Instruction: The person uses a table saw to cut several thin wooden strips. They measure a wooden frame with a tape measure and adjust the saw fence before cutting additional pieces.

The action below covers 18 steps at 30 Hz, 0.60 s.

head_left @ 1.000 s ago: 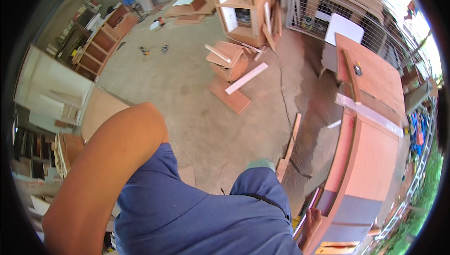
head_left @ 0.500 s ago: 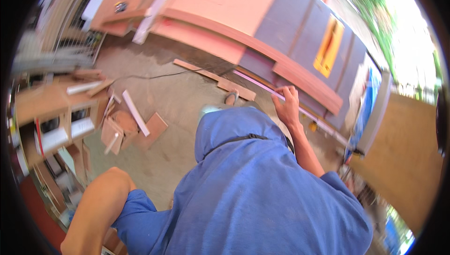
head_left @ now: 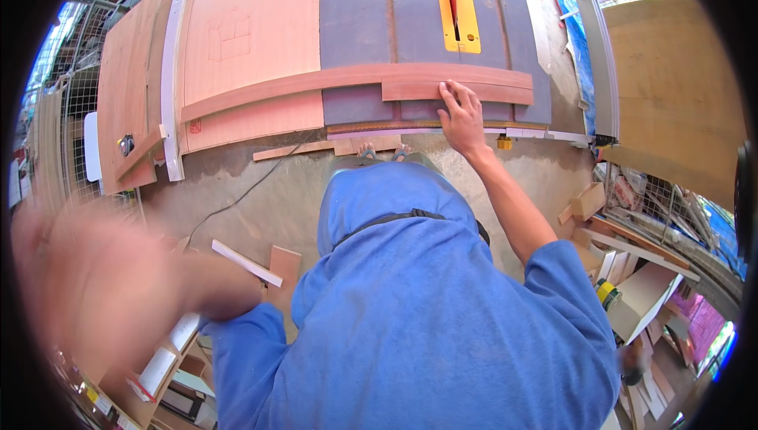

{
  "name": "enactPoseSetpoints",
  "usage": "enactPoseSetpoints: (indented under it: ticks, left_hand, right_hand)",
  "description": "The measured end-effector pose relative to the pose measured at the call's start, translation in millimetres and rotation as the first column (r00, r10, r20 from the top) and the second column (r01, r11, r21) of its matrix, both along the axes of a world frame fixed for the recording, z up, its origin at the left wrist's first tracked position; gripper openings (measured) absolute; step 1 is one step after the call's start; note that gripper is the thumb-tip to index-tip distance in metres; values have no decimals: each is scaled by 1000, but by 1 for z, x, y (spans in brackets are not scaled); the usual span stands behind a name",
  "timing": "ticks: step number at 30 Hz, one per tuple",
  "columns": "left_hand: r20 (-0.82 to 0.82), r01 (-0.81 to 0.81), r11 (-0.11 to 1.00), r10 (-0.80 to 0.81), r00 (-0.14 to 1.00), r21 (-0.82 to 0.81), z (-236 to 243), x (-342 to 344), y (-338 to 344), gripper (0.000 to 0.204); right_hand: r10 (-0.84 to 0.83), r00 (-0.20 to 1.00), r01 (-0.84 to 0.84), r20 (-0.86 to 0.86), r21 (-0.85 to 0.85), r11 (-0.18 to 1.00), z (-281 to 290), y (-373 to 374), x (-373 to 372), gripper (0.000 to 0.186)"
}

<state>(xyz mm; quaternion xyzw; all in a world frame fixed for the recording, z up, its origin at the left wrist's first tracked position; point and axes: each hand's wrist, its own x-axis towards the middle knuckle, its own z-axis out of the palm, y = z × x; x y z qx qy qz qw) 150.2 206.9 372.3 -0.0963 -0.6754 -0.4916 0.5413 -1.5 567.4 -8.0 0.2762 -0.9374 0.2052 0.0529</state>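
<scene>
My right hand (head_left: 462, 118) rests its fingertips, apart and slightly bent, on a short reddish board (head_left: 414, 92) in front of me. This board lies along a long wooden strip (head_left: 292, 84) that crosses the table saw's grey top (head_left: 354, 19) and the pink plywood (head_left: 251, 11) beside it. A yellow insert plate (head_left: 470, 39) with a dark slot sits in the saw top, beyond the boards. My left hand (head_left: 91, 272) is raised close to the camera at the lower left, smeared by motion; I cannot make out its fingers.
A white batten (head_left: 172, 75) crosses the plywood at left, near a small tool (head_left: 126, 144). A rail (head_left: 592, 59) and large panel (head_left: 667, 98) flank the right. A black cord (head_left: 237, 201) and offcuts (head_left: 246, 262) lie on the floor around my feet.
The view has swung round to face the saw squarely. My right hand has moved from the table's near edge onto the short board. My left hand has come up into view beside the camera.
</scene>
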Motion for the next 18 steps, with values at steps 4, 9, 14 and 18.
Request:
enactPoseSetpoints:
  ticks: [4,9,14,18]
  left_hand:
    - [800,210,956,40,598,-206,-220,-82,48,23]
    - [834,444,772,192,518,-454,-356,-87,137,64]
    - [762,406,712,279,585,-573,-387,-89,151,76]
    - [677,382,631,325,661,-675,-398,-98,140,59]
  right_hand:
    - [-17,1000,17,23,5,1000,-2,-2,12,65]
    - [10,1000,-11,15,63,998,6,-8,8,56]
    - [58,993,-72,108,129,989,13,-8,6,49]
    - [96,990,-112,101,162,980,22,-13,6,48]
